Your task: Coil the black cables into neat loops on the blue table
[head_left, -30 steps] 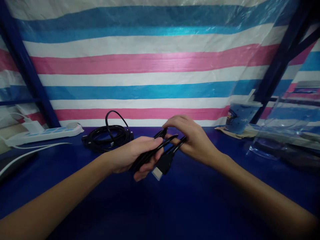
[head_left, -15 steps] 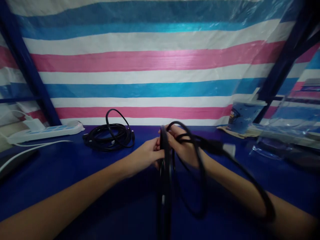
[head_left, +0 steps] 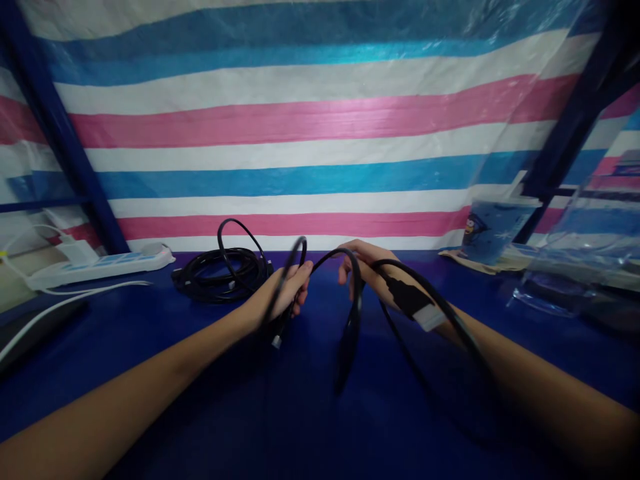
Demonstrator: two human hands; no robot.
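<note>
My left hand [head_left: 294, 288] is closed around part of a black cable [head_left: 357, 280], and a loop of it rises above the thumb. Below those fingers hangs a small silver-tipped end [head_left: 277, 341]. The same dark cable stretches across to my right hand [head_left: 369, 261], whose curled fingers hold more of its loops. A black plug with a silver metal end [head_left: 431, 317] hangs by the right wrist. Loops droop between and below the hands, partly blurred. Another coiled black cable [head_left: 215, 277] lies on the table behind my left forearm.
A white power strip [head_left: 107, 267] with a charger and white cords sits at the left on the blue table [head_left: 310, 413]. At the right stand a blue patterned cup [head_left: 500, 230] with a straw and a clear plastic container [head_left: 550, 293]. A striped sheet [head_left: 310, 127] hangs behind.
My hands have moved apart, the left one slightly leftward. The bunched loops that hung between them have spread, with one cable stretch now running from hand to hand.
</note>
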